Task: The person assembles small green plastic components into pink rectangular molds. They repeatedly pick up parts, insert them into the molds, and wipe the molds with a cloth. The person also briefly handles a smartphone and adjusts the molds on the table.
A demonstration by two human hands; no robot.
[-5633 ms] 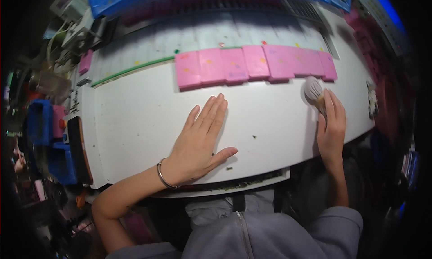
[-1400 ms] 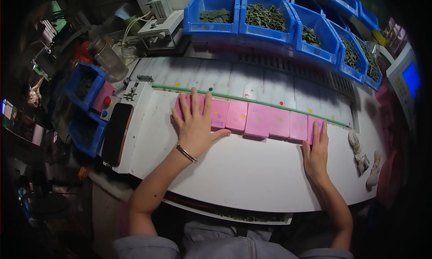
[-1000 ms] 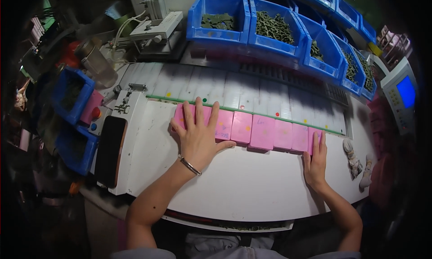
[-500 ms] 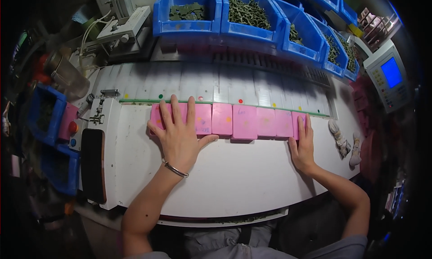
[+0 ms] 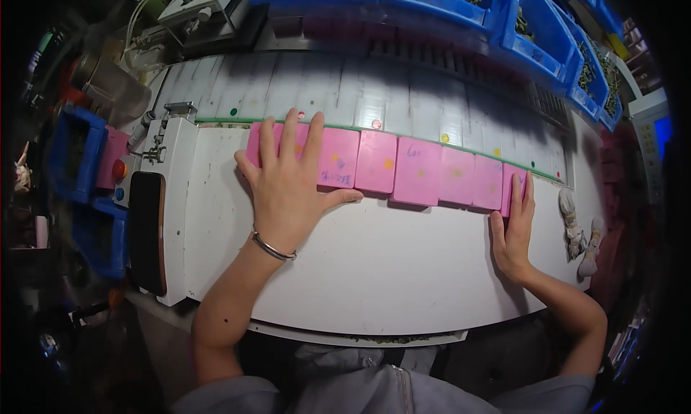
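Several pink blocks [image 5: 417, 171], some with handwriting and yellow spots, form a row along the green edge strip of a panel. Over the left end of that row my left hand [image 5: 286, 165] lies with fingers spread, its thumb below the blocks' near edge. A metal bracelet [image 5: 272, 249] circles that wrist. At the row's right end, the stretched fingers of my right hand [image 5: 515, 230] rest on the last pink block [image 5: 508, 186], with the thumb apart beside its near edge. One block near the middle juts slightly toward me.
Behind the blocks lies a pale slotted panel [image 5: 324, 75] with coloured dots. Blue bins [image 5: 439, 14] of small green parts hang over the far side. A dark phone [image 5: 147, 234] lies left, near a red button [image 5: 119, 169]. Bundled white cloth pieces [image 5: 570, 223] lie right, on the white worktop [image 5: 360, 270].
The whole view has shifted and tilted, so the bins sit higher in the picture. Both hands keep to the same ends of the block row.
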